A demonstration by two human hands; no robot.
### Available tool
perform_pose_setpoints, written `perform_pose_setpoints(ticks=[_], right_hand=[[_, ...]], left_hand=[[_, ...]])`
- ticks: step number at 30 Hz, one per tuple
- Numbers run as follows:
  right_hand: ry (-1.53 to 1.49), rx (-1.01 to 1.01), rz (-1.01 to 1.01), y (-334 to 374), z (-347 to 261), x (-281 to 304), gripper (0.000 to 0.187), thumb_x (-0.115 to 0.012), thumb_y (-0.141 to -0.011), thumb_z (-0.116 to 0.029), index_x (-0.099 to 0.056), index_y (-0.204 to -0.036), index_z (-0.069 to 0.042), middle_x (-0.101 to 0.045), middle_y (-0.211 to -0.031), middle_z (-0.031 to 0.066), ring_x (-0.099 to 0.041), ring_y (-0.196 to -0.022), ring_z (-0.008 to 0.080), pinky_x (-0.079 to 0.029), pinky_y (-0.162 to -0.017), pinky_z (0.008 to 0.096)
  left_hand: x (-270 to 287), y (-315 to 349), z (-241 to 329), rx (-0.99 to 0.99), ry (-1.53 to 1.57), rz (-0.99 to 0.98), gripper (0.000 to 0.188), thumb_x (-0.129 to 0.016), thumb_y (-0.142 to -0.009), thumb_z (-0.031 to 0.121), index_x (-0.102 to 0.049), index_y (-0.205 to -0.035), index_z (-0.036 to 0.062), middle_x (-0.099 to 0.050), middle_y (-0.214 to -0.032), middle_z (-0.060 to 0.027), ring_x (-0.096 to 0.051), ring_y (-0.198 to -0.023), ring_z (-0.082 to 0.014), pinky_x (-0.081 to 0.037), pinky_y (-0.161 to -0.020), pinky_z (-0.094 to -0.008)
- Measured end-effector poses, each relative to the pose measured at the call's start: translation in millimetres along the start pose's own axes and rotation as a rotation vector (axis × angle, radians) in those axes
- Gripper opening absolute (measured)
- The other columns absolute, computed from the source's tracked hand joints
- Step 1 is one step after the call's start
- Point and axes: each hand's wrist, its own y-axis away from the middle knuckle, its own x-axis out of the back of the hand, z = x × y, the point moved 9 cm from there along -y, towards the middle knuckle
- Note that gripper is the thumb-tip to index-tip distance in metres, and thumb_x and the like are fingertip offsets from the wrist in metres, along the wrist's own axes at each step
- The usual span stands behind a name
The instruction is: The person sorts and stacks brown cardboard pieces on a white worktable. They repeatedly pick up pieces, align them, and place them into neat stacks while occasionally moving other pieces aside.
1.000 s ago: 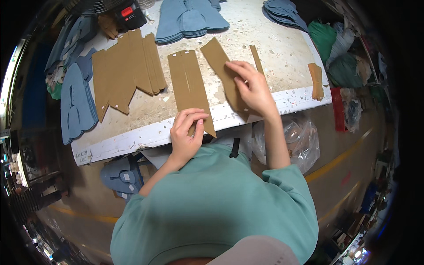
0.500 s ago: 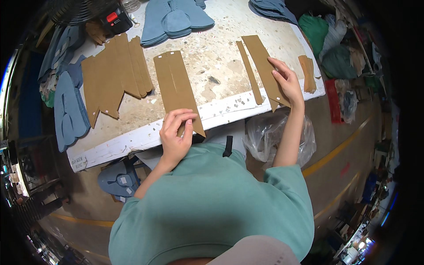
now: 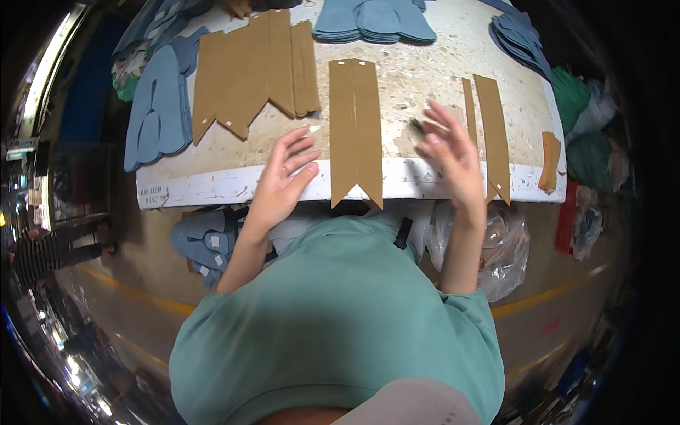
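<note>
A brown notched panel (image 3: 343, 127), with two small white tags at its top, lies on the table straight ahead of me, its pointed end over the front edge. Just left of it hovers my left hand (image 3: 283, 173), fingers spread and empty. My right hand (image 3: 455, 156), slightly blurred, is over the table between that panel and a second brown panel (image 3: 494, 131); its fingers are apart with nothing in them. A thin brown strip (image 3: 469, 106) lies beside the second panel, partly behind my right hand.
Stacked brown notched pieces (image 3: 237, 78) lie at the left of the white table (image 3: 227, 185). Blue cut pieces (image 3: 159, 113) stand at the left edge, with more blue stacks (image 3: 374, 21) at the back. A small brown bundle (image 3: 550, 163) sits at the right edge. Below hangs a clear plastic bag (image 3: 506, 248).
My right hand has come off the right-hand panel and moved left. My left hand has left the middle panel and is now beside it. The whole view has turned.
</note>
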Motion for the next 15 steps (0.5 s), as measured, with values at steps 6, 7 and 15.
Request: perform_pose_setpoints(ticks=[6,7,15], right_hand=[[-0.056,-0.057,-0.01,-12,33,-50,0.054,-0.059,-0.091,-0.004,-0.044,-0.142,-0.01,-0.049,-0.133,0.0165,-0.054,-0.113,0.0196,-0.048,-0.092,0.0314],[-0.047,-0.042,-0.004,-13,34,-50,0.053,-0.06,-0.09,-0.003,-0.045,-0.141,-0.01,-0.051,-0.131,0.0155,-0.056,-0.106,0.0166,-0.049,-0.09,0.0296],[0.241,0.005,-0.055,-11,41,-51,0.048,-0.06,-0.087,0.003,-0.051,-0.134,-0.001,-0.061,-0.122,0.0099,-0.055,-0.074,0.0037,-0.049,-0.074,0.0207]], left_hand=[[-15,-7,-15,0.072,0.268,-0.012,0.059,-0.053,-0.095,0.011,-0.026,-0.146,0.0003,-0.042,-0.141,-0.0178,-0.054,-0.119,-0.0235,-0.04,-0.105,-0.0332],[-15,-9,-18,0.077,0.237,0.007,0.058,-0.054,-0.094,0.012,-0.028,-0.145,-0.0004,-0.047,-0.137,-0.0165,-0.055,-0.115,-0.0216,-0.042,-0.101,-0.0323],[-28,-28,3,-0.194,-0.86,0.148,0.05,-0.073,-0.082,0.02,-0.055,-0.124,-0.0006,-0.059,-0.095,-0.0075,-0.059,-0.076,-0.0145,-0.05,-0.069,-0.0283]])
